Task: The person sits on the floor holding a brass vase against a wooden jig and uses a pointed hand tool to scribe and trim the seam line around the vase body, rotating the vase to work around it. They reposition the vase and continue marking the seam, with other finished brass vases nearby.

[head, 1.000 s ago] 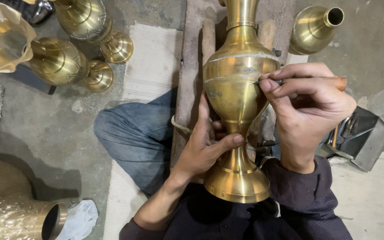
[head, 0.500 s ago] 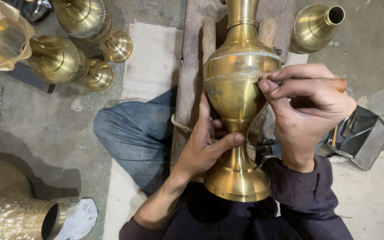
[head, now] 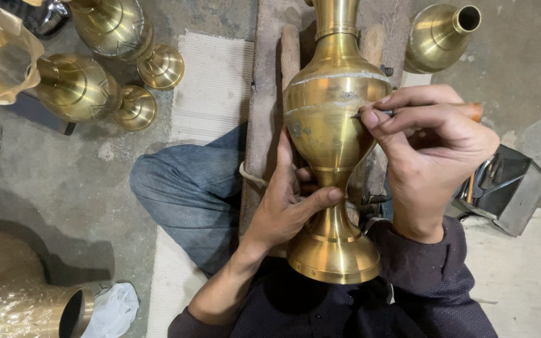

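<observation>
Brass vase (head: 336, 119) lying along a wooden board (head: 264, 81) over the seated person's lap. Left hand (head: 289, 200) wraps its narrow stem; right hand (head: 430, 150) pinches a wooden-handled tool (head: 471, 111), tip against the vase's body. More brass vases (head: 82, 87) lie nearby

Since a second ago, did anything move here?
Hardly anything. The right hand still presses its thin tool to the brass vase, having crept only slightly along its shoulder. The left hand still grips the vase's narrow stem. The other brass vases lie unmoved.
</observation>
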